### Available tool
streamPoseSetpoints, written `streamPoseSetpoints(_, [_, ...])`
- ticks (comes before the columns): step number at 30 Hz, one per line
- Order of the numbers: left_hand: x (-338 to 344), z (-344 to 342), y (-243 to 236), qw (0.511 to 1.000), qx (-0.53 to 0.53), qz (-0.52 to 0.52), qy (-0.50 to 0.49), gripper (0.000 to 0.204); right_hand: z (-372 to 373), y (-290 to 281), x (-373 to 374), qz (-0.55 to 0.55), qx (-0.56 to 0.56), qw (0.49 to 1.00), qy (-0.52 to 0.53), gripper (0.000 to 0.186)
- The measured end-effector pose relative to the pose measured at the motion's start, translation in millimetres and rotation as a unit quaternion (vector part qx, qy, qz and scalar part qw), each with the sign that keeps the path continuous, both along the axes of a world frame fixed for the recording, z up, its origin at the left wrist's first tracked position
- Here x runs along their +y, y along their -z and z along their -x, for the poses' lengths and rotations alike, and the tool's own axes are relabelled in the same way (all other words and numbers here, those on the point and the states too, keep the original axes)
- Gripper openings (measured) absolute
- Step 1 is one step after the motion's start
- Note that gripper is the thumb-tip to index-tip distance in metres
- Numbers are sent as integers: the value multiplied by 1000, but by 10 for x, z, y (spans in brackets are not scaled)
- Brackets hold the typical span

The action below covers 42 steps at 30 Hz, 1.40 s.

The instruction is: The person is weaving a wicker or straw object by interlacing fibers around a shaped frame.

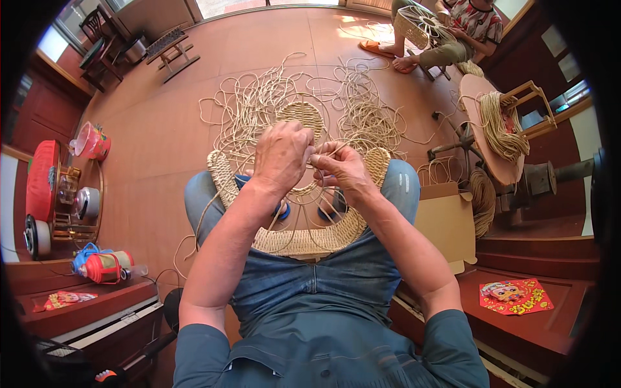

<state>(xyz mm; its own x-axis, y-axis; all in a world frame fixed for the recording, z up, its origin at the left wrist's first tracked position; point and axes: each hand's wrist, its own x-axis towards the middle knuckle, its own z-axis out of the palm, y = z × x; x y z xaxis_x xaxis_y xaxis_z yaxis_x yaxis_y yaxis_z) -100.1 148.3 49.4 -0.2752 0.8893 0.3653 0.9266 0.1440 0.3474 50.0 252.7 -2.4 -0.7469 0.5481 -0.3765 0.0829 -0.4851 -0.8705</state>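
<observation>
A partly woven frame (304,240) of pale twisted cord lies across my lap, with a thick curved band along my thighs. Thin bare ribs and an oval woven panel (301,116) show towards its far side. Over its middle, my left hand (283,155) is closed, knuckles up, around the cord, though its fingertips are mostly hidden. My right hand (346,169) meets it from the right, thumb and fingers pinching a strand of cord (336,147). Both hands are almost touching, and they cover part of the weave beneath.
Loose cord (372,97) spreads in tangles over the tiled floor ahead. At the far right a seated person (462,32) holds another woven piece. A round stand (482,116) bears a cord bundle at right, beside a cardboard box (443,223). A low bench (169,50) stands far left.
</observation>
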Motion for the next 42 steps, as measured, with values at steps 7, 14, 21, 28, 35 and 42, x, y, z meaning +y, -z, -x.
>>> streamPoseSetpoints(7, [-424,-399,39,974,-122,-184,-52,14,10,-16,63,38,-24,999,-23,17])
streamPoseSetpoints(14, [-662,-795,363,870,-463,-133,-103,49,-81,9,118,32,-25,997,-67,24])
streamPoseSetpoints(21, [-538,-844,460,768,-608,-184,-78,53,-175,6,126,-19,-41,993,-113,26])
streamPoseSetpoints(28, [-543,-923,462,805,-557,-177,-103,56,-171,18,150,-50,-53,987,-144,24])
streamPoseSetpoints(35, [-420,-824,445,967,-204,-101,-117,62,-161,60,220,7,-28,984,-177,20])
streamPoseSetpoints(42, [-633,-850,388,977,-140,-33,-157,30,-213,20,111,-25,41,992,-119,30])
